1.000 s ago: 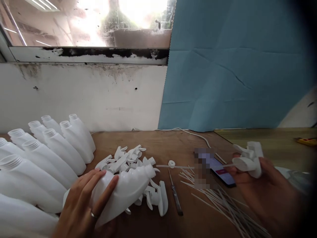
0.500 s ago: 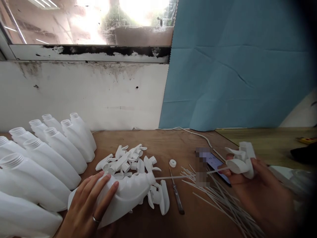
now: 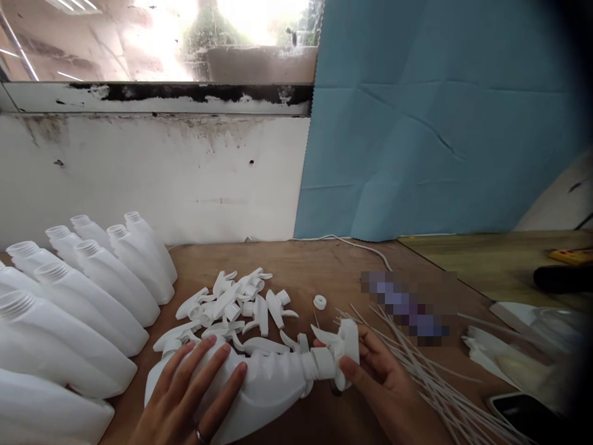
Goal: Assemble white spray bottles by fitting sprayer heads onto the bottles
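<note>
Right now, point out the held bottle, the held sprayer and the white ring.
Held bottle [image 3: 273, 388]: head view, on its body, between the fingers and the neck.
Held sprayer [image 3: 349, 340]: head view, on its upper body, above the thumb.
White ring [image 3: 319, 306]: head view, on its near edge.

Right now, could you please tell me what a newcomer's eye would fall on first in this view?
Probably the group of open white bottles at the left, and the large blue cloth hanging at the upper right. At the front centre, the left hand holds a tipped bottle, while the right hand holds a trigger sprayer at its neck. Just behind lies a heap of loose sprayers.
</note>
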The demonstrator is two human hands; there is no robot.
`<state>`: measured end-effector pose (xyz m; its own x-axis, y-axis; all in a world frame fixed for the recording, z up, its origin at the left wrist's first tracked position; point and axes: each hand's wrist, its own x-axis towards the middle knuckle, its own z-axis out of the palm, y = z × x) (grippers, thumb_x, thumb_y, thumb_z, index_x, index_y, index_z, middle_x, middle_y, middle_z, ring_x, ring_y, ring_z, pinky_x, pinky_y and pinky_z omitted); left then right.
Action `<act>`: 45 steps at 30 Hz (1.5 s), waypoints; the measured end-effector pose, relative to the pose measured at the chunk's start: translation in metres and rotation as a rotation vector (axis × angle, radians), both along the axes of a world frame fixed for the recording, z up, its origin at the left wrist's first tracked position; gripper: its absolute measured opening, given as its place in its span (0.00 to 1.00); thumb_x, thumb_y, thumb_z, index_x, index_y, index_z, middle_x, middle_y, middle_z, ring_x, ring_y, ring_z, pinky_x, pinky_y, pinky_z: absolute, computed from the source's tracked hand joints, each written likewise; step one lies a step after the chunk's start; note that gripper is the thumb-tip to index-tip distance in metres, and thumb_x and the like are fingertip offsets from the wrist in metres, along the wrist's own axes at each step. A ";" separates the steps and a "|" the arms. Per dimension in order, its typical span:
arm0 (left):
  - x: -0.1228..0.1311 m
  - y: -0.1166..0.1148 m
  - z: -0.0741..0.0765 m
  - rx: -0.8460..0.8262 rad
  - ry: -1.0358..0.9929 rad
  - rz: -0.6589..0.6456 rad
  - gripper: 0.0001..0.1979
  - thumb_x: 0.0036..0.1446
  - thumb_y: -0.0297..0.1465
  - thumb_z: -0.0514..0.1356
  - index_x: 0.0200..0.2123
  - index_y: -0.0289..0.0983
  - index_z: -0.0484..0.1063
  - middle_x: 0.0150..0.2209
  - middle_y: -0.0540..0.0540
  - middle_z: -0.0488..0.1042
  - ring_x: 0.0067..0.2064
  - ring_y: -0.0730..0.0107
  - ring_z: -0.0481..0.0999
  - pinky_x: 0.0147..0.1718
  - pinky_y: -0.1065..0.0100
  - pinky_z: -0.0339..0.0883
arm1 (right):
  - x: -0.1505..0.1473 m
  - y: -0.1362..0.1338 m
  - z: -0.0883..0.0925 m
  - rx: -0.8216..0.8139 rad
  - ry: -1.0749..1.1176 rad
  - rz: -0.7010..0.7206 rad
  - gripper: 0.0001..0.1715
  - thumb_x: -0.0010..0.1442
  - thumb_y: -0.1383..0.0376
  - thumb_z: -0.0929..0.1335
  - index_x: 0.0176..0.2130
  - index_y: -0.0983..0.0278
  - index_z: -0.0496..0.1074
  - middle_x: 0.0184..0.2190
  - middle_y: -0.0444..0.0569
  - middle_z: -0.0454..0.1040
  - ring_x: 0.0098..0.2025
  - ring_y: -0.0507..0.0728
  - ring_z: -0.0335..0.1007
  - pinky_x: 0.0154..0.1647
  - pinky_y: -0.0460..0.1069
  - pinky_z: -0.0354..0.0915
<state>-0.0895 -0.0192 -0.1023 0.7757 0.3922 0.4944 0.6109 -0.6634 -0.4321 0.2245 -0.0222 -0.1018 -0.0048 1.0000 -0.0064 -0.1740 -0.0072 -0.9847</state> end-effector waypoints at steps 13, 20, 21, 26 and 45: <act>0.005 -0.002 0.007 0.048 0.067 -0.029 0.23 0.68 0.41 0.51 0.62 0.40 0.66 0.59 0.38 0.70 0.60 0.46 0.68 0.65 0.45 0.45 | -0.010 -0.012 -0.009 -0.010 -0.247 0.100 0.30 0.61 0.49 0.68 0.56 0.57 0.59 0.24 0.42 0.73 0.27 0.56 0.71 0.33 0.50 0.70; 0.010 -0.003 0.004 0.042 -0.018 -0.027 0.23 0.69 0.43 0.49 0.61 0.42 0.67 0.57 0.41 0.71 0.60 0.51 0.69 0.64 0.49 0.51 | -0.008 -0.011 -0.008 0.041 -0.232 0.058 0.28 0.54 0.50 0.73 0.49 0.56 0.63 0.40 0.48 0.76 0.42 0.60 0.73 0.45 0.52 0.69; 0.011 -0.003 0.004 0.043 -0.040 -0.025 0.22 0.69 0.43 0.49 0.60 0.43 0.67 0.57 0.42 0.72 0.60 0.52 0.69 0.64 0.50 0.53 | -0.006 -0.011 -0.006 0.025 -0.273 0.090 0.25 0.54 0.51 0.73 0.46 0.56 0.64 0.37 0.45 0.75 0.39 0.59 0.73 0.42 0.50 0.69; 0.011 -0.002 0.007 0.053 -0.019 -0.048 0.21 0.68 0.45 0.51 0.59 0.46 0.68 0.57 0.46 0.72 0.60 0.58 0.69 0.63 0.56 0.56 | -0.002 -0.009 0.002 0.025 -0.354 0.123 0.18 0.58 0.52 0.70 0.44 0.56 0.66 0.36 0.44 0.72 0.38 0.58 0.70 0.40 0.50 0.68; 0.018 -0.007 -0.015 -0.013 -0.133 -0.029 0.20 0.69 0.29 0.48 0.62 0.42 0.65 0.60 0.42 0.68 0.61 0.47 0.65 0.61 0.47 0.53 | -0.012 -0.013 -0.008 0.061 -0.237 0.052 0.27 0.54 0.48 0.72 0.46 0.57 0.63 0.35 0.47 0.74 0.33 0.58 0.71 0.35 0.50 0.67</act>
<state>-0.0712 -0.0259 -0.1174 0.7149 0.3776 0.5885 0.6424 -0.6870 -0.3397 0.2123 -0.0348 -0.1103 -0.0616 0.9970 0.0471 0.0609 0.0508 -0.9968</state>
